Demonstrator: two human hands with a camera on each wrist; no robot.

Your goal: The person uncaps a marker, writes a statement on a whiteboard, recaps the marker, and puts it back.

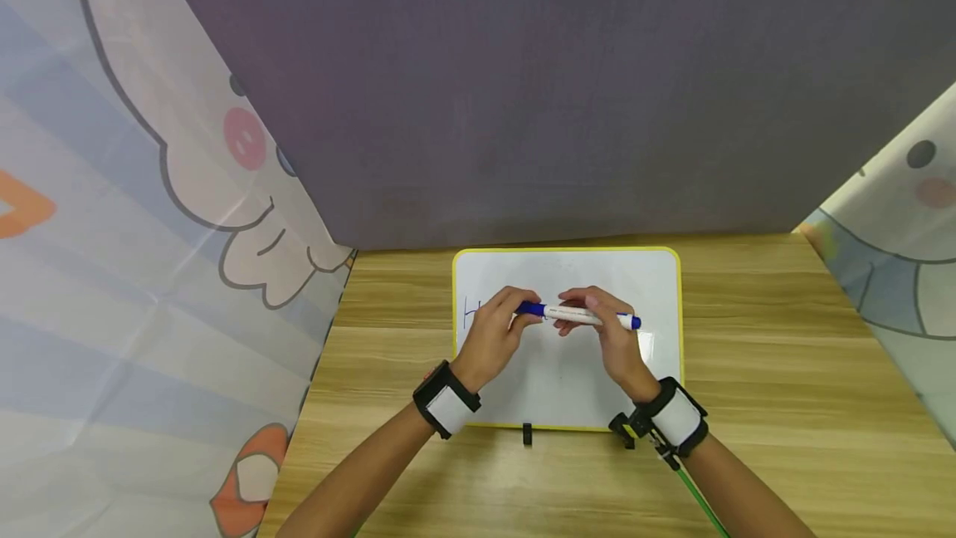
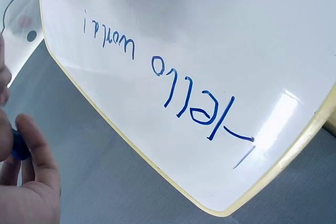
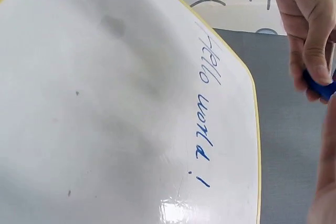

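Both hands hold a whiteboard marker (image 1: 578, 315) level above the upper middle of a whiteboard (image 1: 556, 393). The left hand (image 1: 489, 340) pinches its blue cap (image 1: 531, 308) between thumb and fingers. At the other end the right hand (image 1: 618, 343) grips the white barrel, thumb on top, with the blue tail sticking out past the hand. Blue handwriting (image 3: 201, 109) on the board reads "Hello world!"; in the head view the hands hide most of it. The left wrist view shows the same words upside down, with the left fingers (image 2: 39, 150) around the blue cap at the edge.
The yellow-rimmed board lies on a wood-grain table (image 1: 777, 355). Two black stands (image 1: 527, 434) show at its near edge, the right one beside the right wristband. A grey panel (image 1: 523, 106) rises behind, cartoon-print sheets (image 1: 112, 314) at both sides. A green cord (image 1: 702, 498) runs along the right forearm.
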